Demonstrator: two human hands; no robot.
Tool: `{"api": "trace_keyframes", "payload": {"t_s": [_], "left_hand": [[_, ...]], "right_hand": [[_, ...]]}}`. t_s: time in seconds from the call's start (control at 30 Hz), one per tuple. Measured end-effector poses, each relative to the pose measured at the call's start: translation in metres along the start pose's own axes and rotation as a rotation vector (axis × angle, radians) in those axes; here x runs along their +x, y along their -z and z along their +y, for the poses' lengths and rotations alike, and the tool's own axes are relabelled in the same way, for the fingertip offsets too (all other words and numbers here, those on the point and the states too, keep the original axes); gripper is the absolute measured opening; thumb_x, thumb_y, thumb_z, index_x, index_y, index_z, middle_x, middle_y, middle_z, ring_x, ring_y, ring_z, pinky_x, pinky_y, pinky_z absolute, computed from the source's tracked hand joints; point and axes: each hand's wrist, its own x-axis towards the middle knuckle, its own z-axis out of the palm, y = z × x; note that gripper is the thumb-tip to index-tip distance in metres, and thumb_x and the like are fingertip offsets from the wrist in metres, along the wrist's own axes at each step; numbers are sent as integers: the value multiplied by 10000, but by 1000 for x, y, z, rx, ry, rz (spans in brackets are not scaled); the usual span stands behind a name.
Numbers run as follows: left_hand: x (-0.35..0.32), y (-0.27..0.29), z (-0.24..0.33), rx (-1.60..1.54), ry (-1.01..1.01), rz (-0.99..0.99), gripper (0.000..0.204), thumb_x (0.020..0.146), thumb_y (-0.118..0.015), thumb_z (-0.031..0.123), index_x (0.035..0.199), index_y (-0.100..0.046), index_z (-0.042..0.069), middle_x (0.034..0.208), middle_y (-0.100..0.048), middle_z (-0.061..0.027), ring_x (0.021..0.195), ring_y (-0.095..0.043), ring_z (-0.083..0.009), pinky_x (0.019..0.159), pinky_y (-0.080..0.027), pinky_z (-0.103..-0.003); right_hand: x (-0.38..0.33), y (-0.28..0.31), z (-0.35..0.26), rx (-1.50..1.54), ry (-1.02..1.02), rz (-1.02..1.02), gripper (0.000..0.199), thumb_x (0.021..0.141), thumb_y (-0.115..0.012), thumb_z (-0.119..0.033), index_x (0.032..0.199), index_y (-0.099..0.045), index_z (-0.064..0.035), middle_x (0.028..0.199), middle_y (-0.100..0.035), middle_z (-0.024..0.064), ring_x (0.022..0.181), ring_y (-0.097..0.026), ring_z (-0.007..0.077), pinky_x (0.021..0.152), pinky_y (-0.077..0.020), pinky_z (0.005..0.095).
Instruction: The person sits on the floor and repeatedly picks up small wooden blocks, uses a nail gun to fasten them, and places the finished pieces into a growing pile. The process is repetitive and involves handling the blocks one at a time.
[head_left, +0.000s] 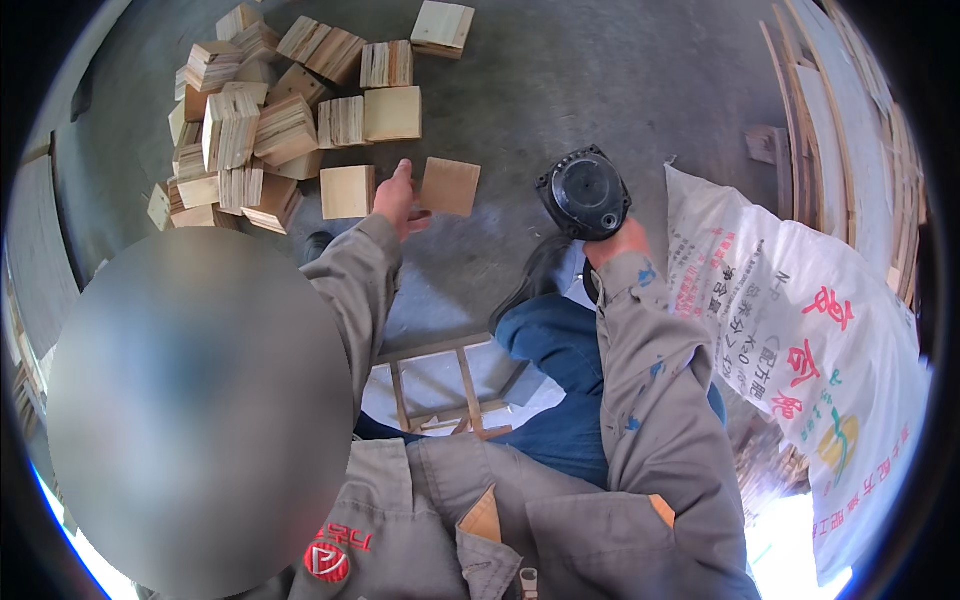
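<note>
My left hand (401,202) is open, fingers apart, low over the floor between two plywood blocks. The square block (450,187) on its right sits close to the fingertips; whether they touch it I cannot tell. On its other side stands another wooden block (347,192). In my right hand (622,241) is a black nail gun (585,190), gripped by its handle. Its round, bolted cap faces up and hides its nose and most of my fingers.
Plywood blocks (232,130) lie heaped at the far left, with one block (442,28) apart at the back. At right, a white printed sack (770,290) stands beside long boards (830,130). A wooden frame (432,385) is below me. A blurred patch hides the near left.
</note>
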Motion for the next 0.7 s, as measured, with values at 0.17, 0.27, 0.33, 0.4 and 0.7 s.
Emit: {"api": "trace_keyframes", "payload": {"t_s": [0.17, 0.27, 0.33, 0.4, 0.7], "left_hand": [[-3, 17, -6, 66, -15, -138, 891, 1021, -442, 656, 1626, -256, 29, 1644, -357, -206, 1404, -461, -445, 1157, -337, -578], [-13, 15, -7, 74, -12, -124, 866, 1022, -491, 612, 1628, -259, 38, 1637, -356, -240, 1435, -440, -432, 1175, -317, -576], [-19, 17, -7, 88, -39, -120, 827, 1025, -530, 567, 1617, -287, 43, 1619, -377, -256, 1431, -447, -428, 1171, -328, -579], [-26, 24, 2, 63, -79, -97, 767, 1028, -559, 513, 1591, -334, 43, 1587, -429, -243, 1422, -463, -407, 1160, -347, -571], [-178, 17, 125, 26, -618, -154, 449, 1045, -584, 333, 1378, -547, 33, 1299, -684, -133, 1176, -658, -251, 980, -515, -429]], "right_hand": [[-5, -3, -4, 76, 40, 59, 340, 786, -713, -140, 1115, -764, -71, 1130, -731, 234, 1152, -669, 402, 945, -553, 431], [-7, -2, 0, 54, 51, 62, 342, 797, -707, -148, 1126, -763, -76, 1141, -728, 234, 1163, -665, 401, 955, -549, 427], [-10, 2, -2, 46, 61, 58, 339, 805, -707, -160, 1130, -763, -84, 1151, -727, 231, 1171, -661, 400, 963, -545, 427], [-11, 3, -7, 16, 58, 53, 330, 815, -706, -179, 1128, -766, -93, 1163, -725, 227, 1184, -654, 400, 972, -540, 430], [6, -15, 4, -33, 138, 56, 335, 818, -717, -219, 1128, -771, -104, 1183, -722, 221, 1190, -654, 398, 985, -539, 431]]}}
